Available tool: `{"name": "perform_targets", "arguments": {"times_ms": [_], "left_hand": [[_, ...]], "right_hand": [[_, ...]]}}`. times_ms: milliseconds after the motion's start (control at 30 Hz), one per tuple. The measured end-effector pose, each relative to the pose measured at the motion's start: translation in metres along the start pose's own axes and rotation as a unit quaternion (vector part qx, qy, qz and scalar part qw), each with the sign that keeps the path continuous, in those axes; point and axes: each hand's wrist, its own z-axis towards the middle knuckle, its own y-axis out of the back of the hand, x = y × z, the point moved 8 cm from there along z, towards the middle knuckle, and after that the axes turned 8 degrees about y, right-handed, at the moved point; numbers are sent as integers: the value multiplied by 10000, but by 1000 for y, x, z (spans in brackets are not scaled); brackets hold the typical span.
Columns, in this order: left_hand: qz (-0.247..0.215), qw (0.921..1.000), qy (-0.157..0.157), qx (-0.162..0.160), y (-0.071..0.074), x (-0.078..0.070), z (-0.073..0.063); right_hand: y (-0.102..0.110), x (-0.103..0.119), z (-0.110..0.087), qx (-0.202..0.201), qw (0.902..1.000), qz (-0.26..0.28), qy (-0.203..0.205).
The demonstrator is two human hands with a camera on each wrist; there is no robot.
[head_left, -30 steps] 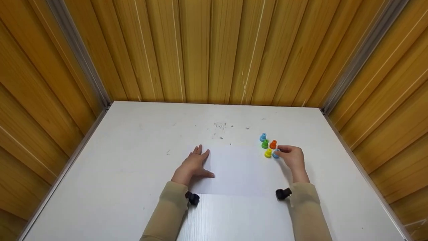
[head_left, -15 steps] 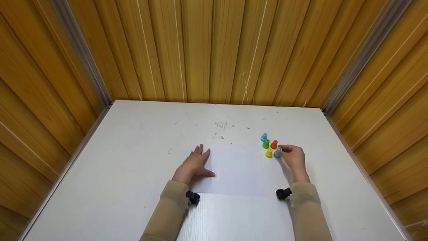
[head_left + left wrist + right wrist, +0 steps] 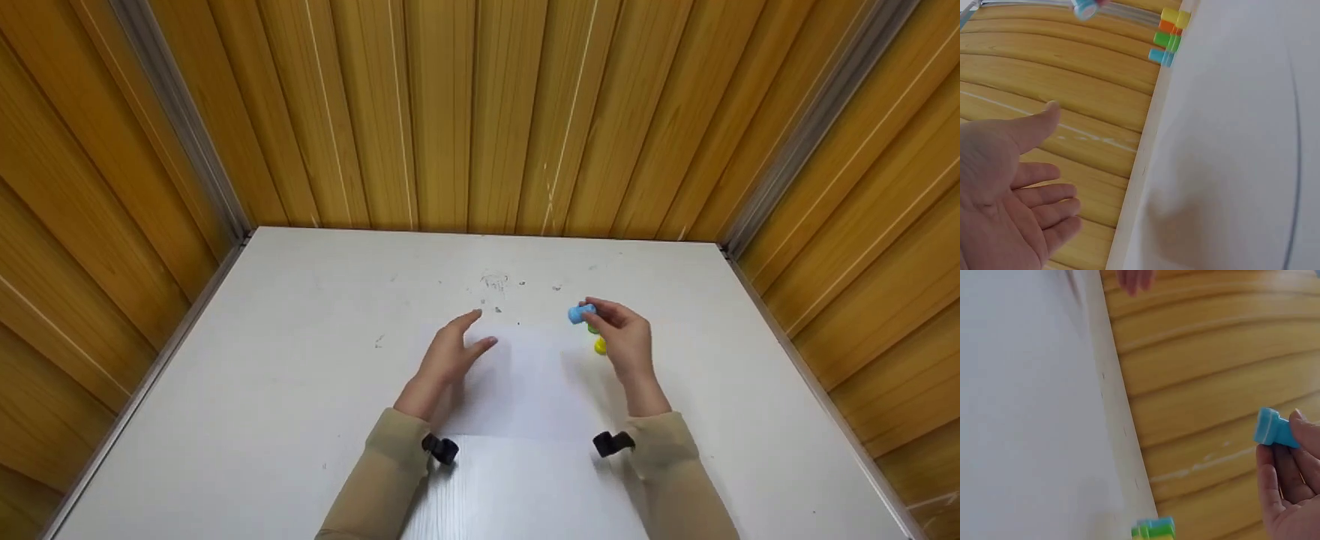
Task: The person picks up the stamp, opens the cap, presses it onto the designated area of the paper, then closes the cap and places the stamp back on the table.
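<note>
My right hand (image 3: 628, 345) pinches a blue stamp (image 3: 576, 315) by its narrow end between thumb and fingers, raised above the table and tipped sideways. In the right wrist view, the wide round base of this stamp (image 3: 1265, 426) points away from the palm. Opposite it, my left hand (image 3: 446, 358) hovers over the left side of a white sheet of paper (image 3: 525, 397), holding nothing, thumb spread from the fingers. Beyond the right hand stand a yellow stamp (image 3: 1176, 18), an orange stamp (image 3: 1168, 27), a green stamp (image 3: 1166, 40) and another blue stamp (image 3: 1160, 56), partly hidden in the head view.
The paper lies on a white table (image 3: 300, 337) with dark scuff marks (image 3: 493, 282) toward the back. Wood-look panels (image 3: 435, 112) wall in the back and both sides. A black wrist camera (image 3: 441, 448) sits at each cuff.
My right hand has lifted the blue stamp off the table and brought it left, turning it sideways. My left hand has risen off the paper, its fingers moving slightly right.
</note>
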Motion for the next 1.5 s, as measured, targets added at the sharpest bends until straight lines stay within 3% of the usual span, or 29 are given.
{"name": "perform_targets", "arguments": {"times_ms": [100,200,467,800,967,1033,1167,1233,1300,1367,1500], "left_hand": [[-853,9957,-352,-22,-7,-12,-5],[-1632,9849,-518,240,-16,-19,-8],[-2587,9630,-443,608,-27,-21,-9],[-2722,9592,-538,548,-27,-21,-10],[-2637,9618,-488,546,-26,-21,-10],[-2605,9627,-486,549,-25,-21,-9],[-2557,9639,-494,557,-22,-19,-7],[-2499,9662,-468,433,-16,-16,-5],[-2439,9688,-394,200,-6,-11,-3],[-2400,9703,-278,-139,8,-6,-1],[-2412,9675,-1,-756,34,6,3]], "right_hand": [[-34,4,-14,462,9974,537,125],[-59,4,-26,788,9940,742,159],[-84,-8,-39,961,9874,1256,30],[-86,-10,-40,855,9890,1203,126],[-88,-19,-40,851,9887,1206,-270],[-90,-24,-41,803,9820,1610,-573],[-92,-31,-43,523,9582,2565,-1150],[-91,-34,-42,377,9521,2746,-1292],[-91,-35,-40,357,9564,2601,-1282],[-93,-35,-37,433,9676,2190,-1183],[-102,-31,-24,724,9921,786,-663]]}}
